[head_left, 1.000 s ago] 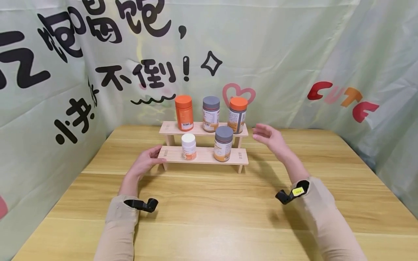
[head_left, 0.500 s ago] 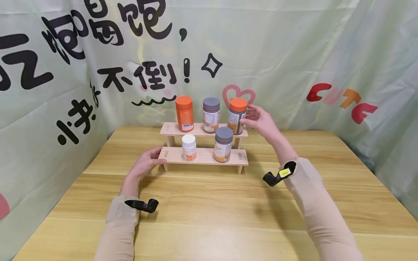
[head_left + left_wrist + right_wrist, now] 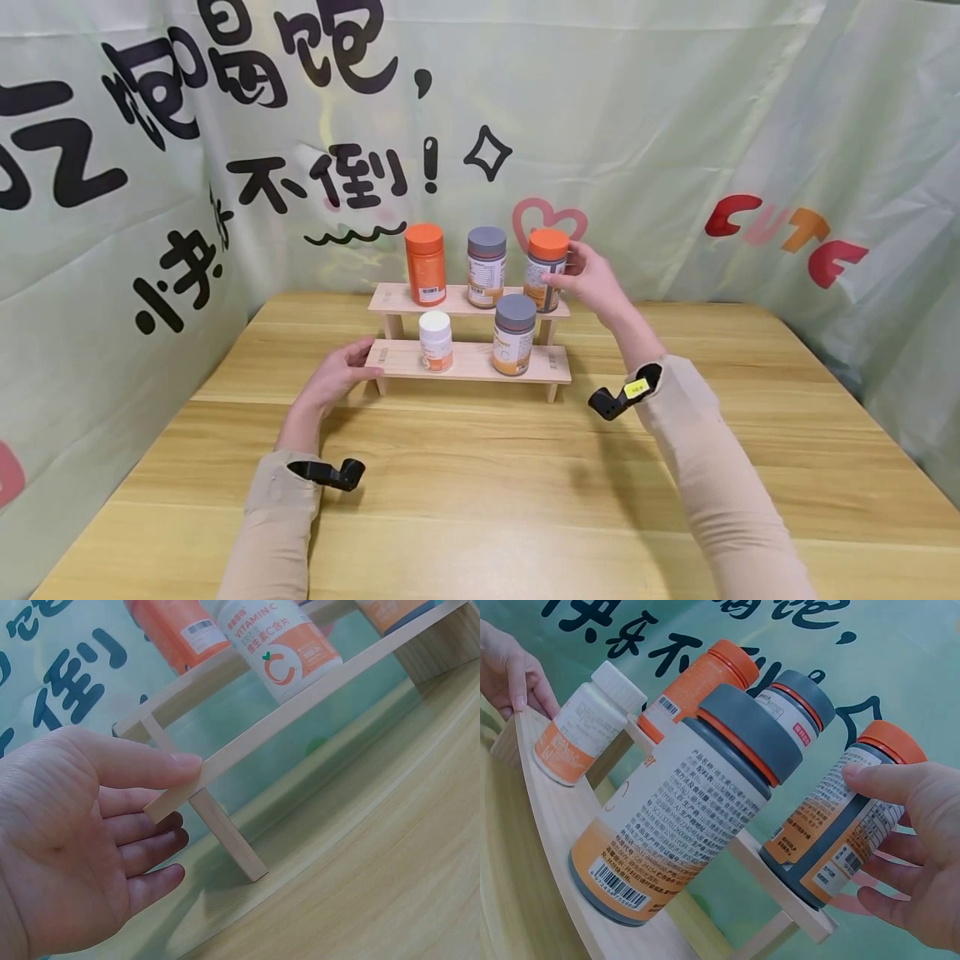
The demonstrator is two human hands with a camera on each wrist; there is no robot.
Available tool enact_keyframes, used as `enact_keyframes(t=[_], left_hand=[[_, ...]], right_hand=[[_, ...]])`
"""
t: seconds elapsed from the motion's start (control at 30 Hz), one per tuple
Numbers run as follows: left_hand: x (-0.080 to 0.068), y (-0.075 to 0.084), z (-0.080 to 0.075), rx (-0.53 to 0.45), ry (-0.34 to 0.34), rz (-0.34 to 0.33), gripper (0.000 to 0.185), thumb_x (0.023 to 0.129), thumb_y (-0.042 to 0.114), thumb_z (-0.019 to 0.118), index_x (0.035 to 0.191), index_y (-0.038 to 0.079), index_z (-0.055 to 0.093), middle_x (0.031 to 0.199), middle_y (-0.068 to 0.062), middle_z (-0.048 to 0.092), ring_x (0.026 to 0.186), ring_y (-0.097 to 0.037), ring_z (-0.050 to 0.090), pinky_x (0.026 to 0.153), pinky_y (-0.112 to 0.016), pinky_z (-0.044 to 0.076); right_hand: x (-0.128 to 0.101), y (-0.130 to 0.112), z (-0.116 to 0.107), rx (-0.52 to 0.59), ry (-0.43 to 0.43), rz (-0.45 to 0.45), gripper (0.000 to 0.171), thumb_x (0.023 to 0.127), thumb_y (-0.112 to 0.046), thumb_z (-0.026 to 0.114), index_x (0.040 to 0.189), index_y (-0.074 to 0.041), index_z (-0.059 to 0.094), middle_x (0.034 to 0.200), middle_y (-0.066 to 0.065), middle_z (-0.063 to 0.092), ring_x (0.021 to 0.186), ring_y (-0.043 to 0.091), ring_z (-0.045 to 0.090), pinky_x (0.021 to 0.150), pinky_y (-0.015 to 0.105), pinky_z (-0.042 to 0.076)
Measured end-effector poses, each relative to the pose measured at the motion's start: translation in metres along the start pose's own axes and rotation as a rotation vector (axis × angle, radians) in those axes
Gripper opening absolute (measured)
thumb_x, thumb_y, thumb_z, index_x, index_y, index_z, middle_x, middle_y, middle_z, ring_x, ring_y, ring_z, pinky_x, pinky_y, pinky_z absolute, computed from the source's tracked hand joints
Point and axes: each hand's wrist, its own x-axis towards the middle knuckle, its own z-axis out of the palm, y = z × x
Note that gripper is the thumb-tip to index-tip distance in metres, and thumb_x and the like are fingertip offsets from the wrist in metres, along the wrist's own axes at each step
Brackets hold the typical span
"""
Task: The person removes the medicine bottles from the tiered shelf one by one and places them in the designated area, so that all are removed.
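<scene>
A two-tier wooden shelf point(image 3: 468, 361) stands on the table. My right hand point(image 3: 572, 272) point(image 3: 864, 834) grips the orange-lidded grey bottle point(image 3: 545, 268) point(image 3: 832, 825) at the right end of the upper tier, thumb in front and fingers behind. My left hand point(image 3: 358, 360) point(image 3: 180, 792) pinches the left end of the lower plank point(image 3: 300, 705), thumb on top and fingers underneath. An all-orange bottle point(image 3: 424, 263) and a grey-lidded bottle point(image 3: 486, 267) share the upper tier. A small white bottle point(image 3: 435, 340) and another grey-lidded bottle point(image 3: 513, 334) point(image 3: 682, 817) stand on the lower tier.
The wooden table point(image 3: 480, 475) stretches in front of the shelf and to both sides. A pale green cloth backdrop point(image 3: 675, 125) with black characters and a red heart hangs close behind the shelf and along both sides.
My right hand rose from beside the shelf to the upper tier and closed round the orange-lidded bottle. The left hand stayed on the lower plank's end.
</scene>
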Motion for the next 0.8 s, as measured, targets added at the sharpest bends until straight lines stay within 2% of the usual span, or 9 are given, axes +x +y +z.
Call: enact_keyframes(t=[0.13,0.37,0.57,0.8], left_hand=[[-0.002,0.0,-0.001,-0.003,-0.01,0.038,0.081,0.081,0.015,0.07,0.142,-0.01,0.023,0.142,-0.03,0.03,0.13,-0.035,0.033,0.106,-0.041,0.029],[-0.002,0.007,0.002,-0.015,0.002,-0.041,0.073,0.084,0.001,0.063,0.143,-0.009,0.021,0.144,-0.028,0.027,0.132,-0.037,0.029,0.108,-0.045,0.024],[0.001,0.002,0.001,-0.027,0.009,-0.041,0.074,0.083,0.001,0.064,0.144,-0.007,0.022,0.146,-0.025,0.026,0.132,-0.035,0.028,0.108,-0.044,0.024],[0.002,0.001,0.001,-0.009,0.009,-0.039,0.075,0.084,0.003,0.064,0.144,-0.007,0.021,0.145,-0.027,0.028,0.132,-0.036,0.029,0.107,-0.045,0.025]], right_hand=[[0.001,0.001,0.001,-0.018,-0.004,-0.01,0.069,0.083,-0.008,0.069,0.141,-0.001,0.032,0.127,0.021,0.048,0.111,0.033,0.049,0.096,0.044,0.039],[0.001,0.002,0.0,-0.074,-0.018,-0.045,0.06,0.083,-0.012,0.069,0.135,-0.001,0.041,0.122,0.019,0.052,0.108,0.032,0.051,0.094,0.043,0.041],[-0.001,0.004,-0.007,-0.11,0.019,-0.053,0.059,0.083,-0.014,0.07,0.133,-0.002,0.042,0.121,0.017,0.053,0.106,0.03,0.051,0.092,0.043,0.042],[-0.004,0.005,-0.027,-0.112,0.092,-0.041,0.061,0.083,-0.013,0.068,0.135,-0.001,0.04,0.123,0.019,0.051,0.107,0.029,0.05,0.092,0.042,0.041]])
